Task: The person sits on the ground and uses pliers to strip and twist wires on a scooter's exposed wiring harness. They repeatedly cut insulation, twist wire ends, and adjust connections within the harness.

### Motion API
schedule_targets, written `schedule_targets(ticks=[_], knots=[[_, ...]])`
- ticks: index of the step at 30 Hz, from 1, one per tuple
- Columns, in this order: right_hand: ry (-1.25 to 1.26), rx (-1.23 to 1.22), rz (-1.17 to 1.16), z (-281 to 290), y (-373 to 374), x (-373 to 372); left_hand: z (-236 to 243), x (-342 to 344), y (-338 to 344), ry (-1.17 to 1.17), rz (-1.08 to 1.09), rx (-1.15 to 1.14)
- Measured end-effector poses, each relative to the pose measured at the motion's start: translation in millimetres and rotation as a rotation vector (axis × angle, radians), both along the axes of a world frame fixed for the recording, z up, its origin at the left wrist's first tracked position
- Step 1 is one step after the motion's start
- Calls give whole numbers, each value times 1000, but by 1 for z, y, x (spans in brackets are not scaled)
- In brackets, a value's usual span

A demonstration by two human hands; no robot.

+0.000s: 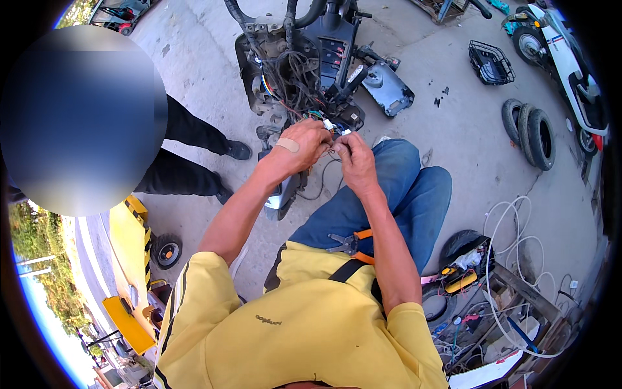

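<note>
A partly stripped scooter (285, 65) stands in front of me, its tangled wiring harness (295, 74) exposed. My left hand (303, 141), with a plaster on its back, is closed on thin wires at the harness's lower end. Close beside it, my right hand (355, 159) pinches thin wires between thumb and fingers. White plug connectors (328, 124) show just beyond my fingertips. My fingers partly hide the wire ends. Wire strippers (350, 245) with orange handles lie on my lap.
A person in dark trousers (184, 175) stands close on the left. A grey scooter panel (389, 87), a black basket (490, 63) and several tyres (540, 137) lie to the right. Near my right side are a cluttered tool crate (492, 324) and a looped white hose (490, 243).
</note>
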State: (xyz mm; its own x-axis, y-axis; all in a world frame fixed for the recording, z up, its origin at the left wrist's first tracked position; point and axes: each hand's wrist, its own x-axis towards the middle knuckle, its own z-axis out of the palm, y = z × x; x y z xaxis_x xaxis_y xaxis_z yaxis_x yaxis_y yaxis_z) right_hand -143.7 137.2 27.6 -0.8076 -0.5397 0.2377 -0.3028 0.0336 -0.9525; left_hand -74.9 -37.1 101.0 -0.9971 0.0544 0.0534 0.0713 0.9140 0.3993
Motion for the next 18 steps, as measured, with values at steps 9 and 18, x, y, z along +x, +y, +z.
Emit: schedule_targets(ticks=[9,18], knots=[[-17,118,-30,16,9,-12,-14,13,-11,-119,-12,-76],[-333,208,7,-17,10,32,-7,3,2,-34,-108,-326]])
